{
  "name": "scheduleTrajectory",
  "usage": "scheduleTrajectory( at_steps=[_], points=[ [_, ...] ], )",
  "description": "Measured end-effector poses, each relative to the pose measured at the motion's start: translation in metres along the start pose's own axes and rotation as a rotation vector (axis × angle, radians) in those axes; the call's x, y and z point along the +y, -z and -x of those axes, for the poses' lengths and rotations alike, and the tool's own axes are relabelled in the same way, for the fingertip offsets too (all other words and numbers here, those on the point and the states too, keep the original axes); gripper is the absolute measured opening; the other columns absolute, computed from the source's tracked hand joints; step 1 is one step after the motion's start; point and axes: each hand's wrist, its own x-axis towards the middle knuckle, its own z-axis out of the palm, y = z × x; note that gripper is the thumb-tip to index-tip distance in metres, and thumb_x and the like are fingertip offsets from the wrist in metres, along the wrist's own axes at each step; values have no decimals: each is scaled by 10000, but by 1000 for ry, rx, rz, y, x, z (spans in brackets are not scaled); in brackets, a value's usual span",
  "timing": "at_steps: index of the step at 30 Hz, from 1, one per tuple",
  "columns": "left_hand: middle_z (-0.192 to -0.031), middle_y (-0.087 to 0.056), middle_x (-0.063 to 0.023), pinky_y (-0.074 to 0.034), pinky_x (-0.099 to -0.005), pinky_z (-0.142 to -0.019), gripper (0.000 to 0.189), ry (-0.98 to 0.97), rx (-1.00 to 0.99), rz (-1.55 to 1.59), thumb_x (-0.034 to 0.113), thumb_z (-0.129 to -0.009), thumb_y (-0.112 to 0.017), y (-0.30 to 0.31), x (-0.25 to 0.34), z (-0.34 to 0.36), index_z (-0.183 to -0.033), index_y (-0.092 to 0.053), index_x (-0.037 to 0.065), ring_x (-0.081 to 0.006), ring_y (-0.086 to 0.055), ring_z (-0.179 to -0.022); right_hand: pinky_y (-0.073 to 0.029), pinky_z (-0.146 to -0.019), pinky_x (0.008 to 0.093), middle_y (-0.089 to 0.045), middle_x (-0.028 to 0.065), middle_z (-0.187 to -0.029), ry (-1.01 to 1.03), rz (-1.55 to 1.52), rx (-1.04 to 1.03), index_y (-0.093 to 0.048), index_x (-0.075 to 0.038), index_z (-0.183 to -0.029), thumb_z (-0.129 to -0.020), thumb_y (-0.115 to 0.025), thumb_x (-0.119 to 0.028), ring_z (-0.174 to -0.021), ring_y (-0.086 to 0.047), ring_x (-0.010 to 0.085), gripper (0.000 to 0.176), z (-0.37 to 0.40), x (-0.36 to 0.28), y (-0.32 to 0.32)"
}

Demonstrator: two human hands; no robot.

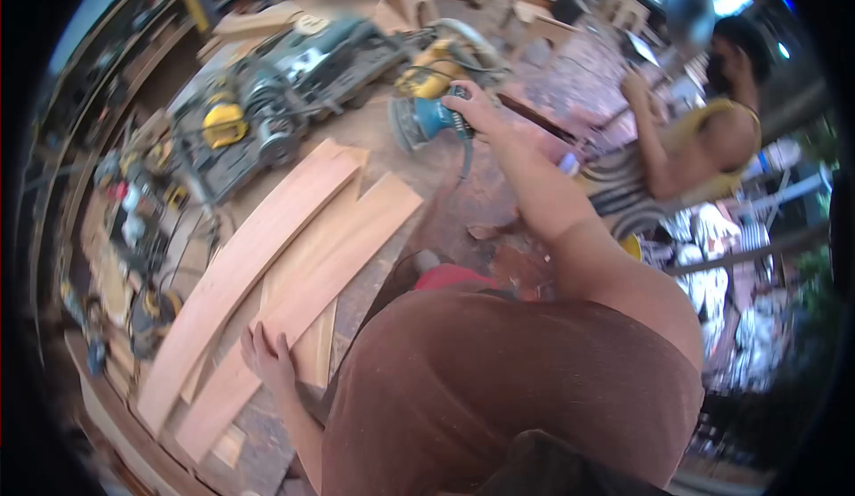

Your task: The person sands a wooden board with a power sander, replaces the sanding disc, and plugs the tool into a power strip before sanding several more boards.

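Blue sander (435,120) is gripped by the right hand (474,109), apart from the pale board (343,248), beyond its far end. The left hand (270,360) is nearer, fingers spread on this board, whose long axis slants from near left to far right.

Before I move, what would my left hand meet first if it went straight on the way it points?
Your left hand would likely meet the curved board first, just beyond the straighter board under its fingers; their relative heights are unclear.
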Motion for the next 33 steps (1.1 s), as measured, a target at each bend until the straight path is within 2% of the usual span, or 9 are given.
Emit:
scheduleTrajectory(
  at_steps=[2, 8, 13, 17, 20, 22, 25, 30, 33],
  points=[
    [-1459, -457, -204, -232, -535, -1156, 574, -25, -24, -8, 337, -860, -687, -6, -2, -15, -1348, -559, 62, -405, -381, -1368, -562, -656, 354, -610, 116, -1085, -163, -512, 8, -533, -90, -1320, -853, -730, -272, -916, -627, 204, 538, 8, 25, 21],
    [-1493, -412, -177, -131, -575, -1193, 1130, -134, -397, -77, 469, -508, -856, 36, 22, -42, -1478, -415, 92, -362, -299, -1436, -572, -640, 470, -633, 104, -1102, -238, -1140, -36, -555, -114, -1241, -885, -652, -299, -908, -656, 268, 413, 47, 52, 52],
    [-1448, -453, -163, -174, -574, -1182, 1082, -158, -351, -149, 477, -528, -856, 31, 18, -41, -1452, -438, 100, -359, -367, -1385, -572, -672, 488, -652, 97, -1112, -229, -1333, -123, -552, -101, -1271, -885, -643, -311, -911, -661, 282, 449, 47, 83, 55],
    [-1372, -507, -166, -252, -564, -1142, 1047, -191, -219, -191, 537, -535, -841, 17, 14, -36, -1416, -470, 110, -361, -444, -1302, -547, -774, 442, -642, 111, -1155, -210, -984, -89, -534, -69, -1341, -866, -659, -289, -978, -641, 259, 538, 31, 73, 65],
    [-1327, -539, -172, -301, -564, -1101, 1000, -180, -205, -158, 564, -541, -823, 28, 29, -42, -1376, -514, 110, -375, -464, -1273, -466, -960, 363, -616, 135, -1223, 174, -200, -160, -568, -58, -1304, -824, -702, -256, -1098, -609, 268, 536, -12, 45, 66],
    [-1310, -540, -173, -318, -555, -1088, 986, -188, -196, -156, 560, -545, -822, 30, 26, -43, -1367, -521, 105, -374, -475, -1253, -459, -980, 397, -623, 171, -1218, 450, 311, -169, -566, -55, -1303, -784, -720, -257, -1121, -606, 308, 577, -12, -7, 40],
    [-1353, -520, -167, -310, -534, -1090, 1055, -125, -241, -144, 603, -539, -826, 33, 32, -35, -1407, -497, 102, -366, -470, -1267, -454, -997, 414, -621, 244, -1204, 377, 577, -398, -564, -47, -1290, -709, -751, -292, -1154, -593, 371, 658, -12, -34, -4],
    [-1390, -505, -186, -272, -535, -1114, 1009, -146, -157, -103, 667, -602, -774, 25, 16, -22, -1415, -510, 131, -369, -436, -1309, -470, -969, 461, -609, 242, -1221, 578, 791, -454, -530, -102, -1335, -770, -707, -256, -1128, -591, 400, 612, 12, -28, -65],
    [-1413, -496, -168, -306, -515, -1106, 895, -131, -102, 58, 547, -660, -795, 28, -11, -28, -1399, -522, 122, -367, -452, -1305, -458, -990, 480, -539, 244, -1319, 491, 818, -451, -498, -143, -1378, -820, -683, -272, -1183, -541, 415, 602, -14, -7, -69]
  ],
)
